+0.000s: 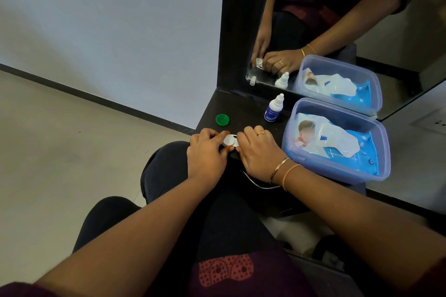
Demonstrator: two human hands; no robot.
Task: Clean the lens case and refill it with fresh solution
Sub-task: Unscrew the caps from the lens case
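A white lens case lies on the dark counter near its front edge. My left hand pinches the case's left end with thumb and fingers. From the other side my right hand grips its right end, fingers curled over it. A green round cap lies loose on the counter behind my left hand. A small white solution bottle with a blue label stands upright further back, its nozzle bare.
A clear blue plastic tub holding a wipes pack sits at the right of the counter. A mirror stands behind and reflects hands, bottle and tub. My knees are under the counter's front edge.
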